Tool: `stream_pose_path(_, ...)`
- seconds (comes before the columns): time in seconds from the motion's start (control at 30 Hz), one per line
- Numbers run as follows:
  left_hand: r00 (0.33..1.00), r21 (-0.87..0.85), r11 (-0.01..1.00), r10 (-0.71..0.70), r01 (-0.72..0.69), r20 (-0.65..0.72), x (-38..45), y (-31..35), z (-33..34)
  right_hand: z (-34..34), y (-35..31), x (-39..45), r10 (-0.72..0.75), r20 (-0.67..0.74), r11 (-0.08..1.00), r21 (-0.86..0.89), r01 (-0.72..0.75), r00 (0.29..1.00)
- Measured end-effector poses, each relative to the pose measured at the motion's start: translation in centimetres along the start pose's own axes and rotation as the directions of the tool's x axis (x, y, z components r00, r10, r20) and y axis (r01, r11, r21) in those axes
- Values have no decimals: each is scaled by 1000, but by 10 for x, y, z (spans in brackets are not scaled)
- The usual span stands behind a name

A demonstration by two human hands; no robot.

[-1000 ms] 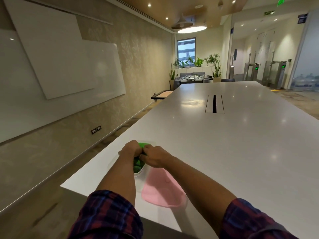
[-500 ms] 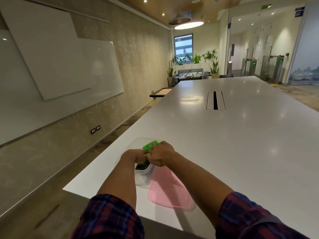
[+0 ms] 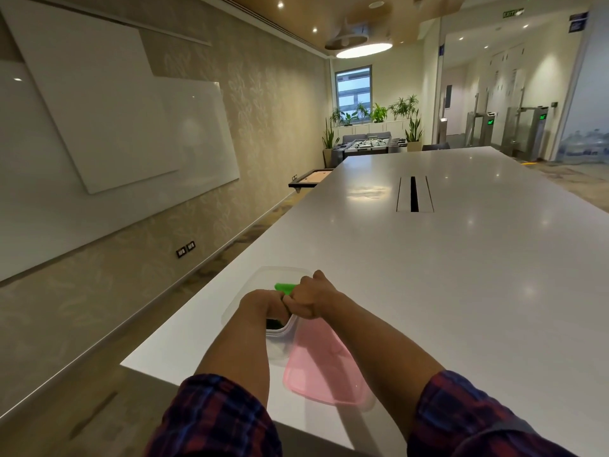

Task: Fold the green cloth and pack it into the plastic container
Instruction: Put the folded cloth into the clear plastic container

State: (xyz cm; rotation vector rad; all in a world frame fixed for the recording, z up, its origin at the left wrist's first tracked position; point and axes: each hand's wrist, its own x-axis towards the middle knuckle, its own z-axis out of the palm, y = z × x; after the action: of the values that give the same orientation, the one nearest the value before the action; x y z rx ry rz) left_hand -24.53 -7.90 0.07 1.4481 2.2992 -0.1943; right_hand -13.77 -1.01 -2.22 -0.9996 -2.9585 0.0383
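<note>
A clear plastic container [image 3: 260, 278] stands near the left front corner of the long white table [image 3: 428, 275]. The green cloth [image 3: 286, 287] sits bunched inside it, only a bright strip and a dark patch showing between my hands. My left hand [image 3: 260, 305] reaches down into the container with its fingers closed on the cloth. My right hand [image 3: 313, 300] is fisted right beside it, touching it, over the container's right rim and gripping the cloth too. Most of the cloth is hidden by both hands.
A pink lid [image 3: 324, 367] lies flat on the table just right of the container, under my right forearm. The table's left edge and front corner are close to the container. A cable slot [image 3: 414, 198] sits mid-table farther away.
My hands have shifted slightly and pushed the green cloth lower into the container; less green shows now. The camera has tilted, so the scene sits a little lower in view.
</note>
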Motion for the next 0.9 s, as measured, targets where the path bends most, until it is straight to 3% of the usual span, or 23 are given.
stream_pose_path(0.13, 995, 151, 983, -101, 100, -2, 8, 4, -2, 7, 3, 1, 38, -32, 989, 141, -33, 999)
stream_pose_path(0.3, 974, 264, 954, -85, 140, -210, 10, 14, -5, 7, 12, -10, -72, -106, 978, 185, 91, 992)
stream_pose_path(0.47, 817, 121, 993, 79, -11, -572, 11, 35, -18, 0, 43, -20, 53, -330, 909, 407, 91, 942)
stream_pose_path(0.57, 700, 115, 980, 197, -163, -687, 6, 57, -12, -5, 66, -30, 149, -289, 908, 420, -14, 946)
stream_pose_path(0.67, 634, 259, 943, 333, -211, -698, 4, 82, -2, -7, 91, -44, 217, -187, 916, 377, -134, 958)
stream_pose_path(0.73, 642, 371, 902, 420, -220, -641, 4, 98, 6, -4, 104, -52, 259, -84, 918, 332, -218, 962)
stream_pose_path(0.9, 819, 361, 901, 387, -239, -424, 8, 117, 28, 9, 124, -72, 367, 136, 909, 160, -386, 920)
